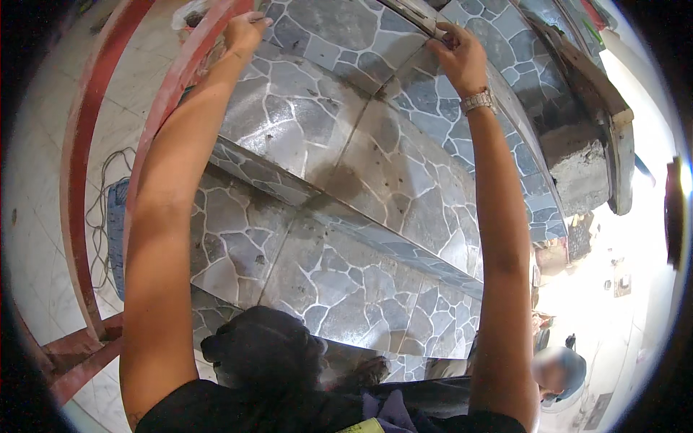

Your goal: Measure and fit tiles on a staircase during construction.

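Note:
My right hand point(460, 56), with a metal-banded watch point(478, 102) at its wrist, reaches far forward over tiled steps. Its fingers close at the near end of a long grey strip point(413, 16) along the upper step's edge. Farther left, my left hand point(245, 35) is beside a red rail point(172, 90), fingers pressed together. What they pinch, if anything, is too small to make out. Between my arms lie grey stone-pattern tiles point(303, 119) with pale joints and dark wet-looking patches. A lower step point(339, 281) with the same pattern is nearer me.
A second red rail point(83, 151) curves down the left side above a pale floor point(36, 180). Beside it lie a dark cable point(101, 202) and a blue-grey object point(118, 231). Rough masonry point(581, 173) stands at right. A person in a cap point(567, 375) is at lower right.

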{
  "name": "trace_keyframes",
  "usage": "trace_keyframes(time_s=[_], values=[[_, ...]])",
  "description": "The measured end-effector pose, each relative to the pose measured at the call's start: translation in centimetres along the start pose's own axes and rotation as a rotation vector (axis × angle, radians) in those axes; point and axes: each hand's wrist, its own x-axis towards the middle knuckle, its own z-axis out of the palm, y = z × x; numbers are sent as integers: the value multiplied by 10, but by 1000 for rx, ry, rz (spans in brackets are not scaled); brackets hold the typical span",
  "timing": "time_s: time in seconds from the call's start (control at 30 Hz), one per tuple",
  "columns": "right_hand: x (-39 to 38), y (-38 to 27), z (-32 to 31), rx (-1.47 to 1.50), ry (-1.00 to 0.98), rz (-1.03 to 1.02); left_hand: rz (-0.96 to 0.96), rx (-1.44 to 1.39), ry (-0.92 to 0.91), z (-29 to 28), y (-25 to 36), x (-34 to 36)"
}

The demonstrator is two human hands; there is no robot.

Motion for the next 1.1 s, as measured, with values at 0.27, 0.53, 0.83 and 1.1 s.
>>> trace_keyframes(time_s=[0.27, 0.53, 0.83, 1.1], values=[[2, 3, 8, 56, 26, 63, -68, -136, -8, 3, -17, 8], [0, 3, 4, 26, 12, 81, -36, -323, -154, 12, -37, 15], [4, -12, 14, 110, -41, 89, 42, -577, -380, 21, -117, 66], [-2, 2, -9, 52, -72, 122, 7, -459, -285, 7, -40, 17]])
